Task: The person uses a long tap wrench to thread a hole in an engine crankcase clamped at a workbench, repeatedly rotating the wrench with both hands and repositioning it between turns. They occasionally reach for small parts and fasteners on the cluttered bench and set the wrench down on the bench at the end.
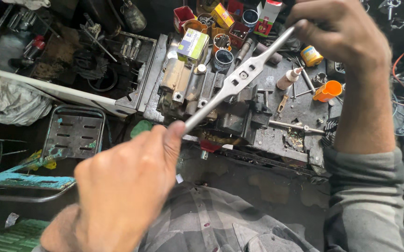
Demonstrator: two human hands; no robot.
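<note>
Above a cluttered metal tabletop [304, 109], both hands are gripping a long, bare-steel tap wrench [239, 79] by its two round handles. The left hand [118, 186] is closing its fingers around the near handle, low in the view; the right hand [337, 32] is wrapping its fingers over the far handle, top right. The wrench is lying slantwise between them, its flat, widened middle with a square hole hanging over a dark, greasy vise [234, 116].

At the back of the tabletop, packages are crowding together: a white box with a green-and-yellow label [193, 44], a yellow box [222, 15], a red-and-white carton [267, 17], a red tin [182, 15] and small round tins [223, 58]. To the right are sitting an orange plastic cup [329, 90], a small yellow tub [311, 55] and a pale bottle with a nozzle [288, 78]. Loose bolts and metal shavings are littering the stained surface.

On the left, a worn stool with a slotted, paint-flaked seat [73, 133] is standing beside a white pipe [57, 91]. A grey sleeve [367, 196] is covering the right forearm.
</note>
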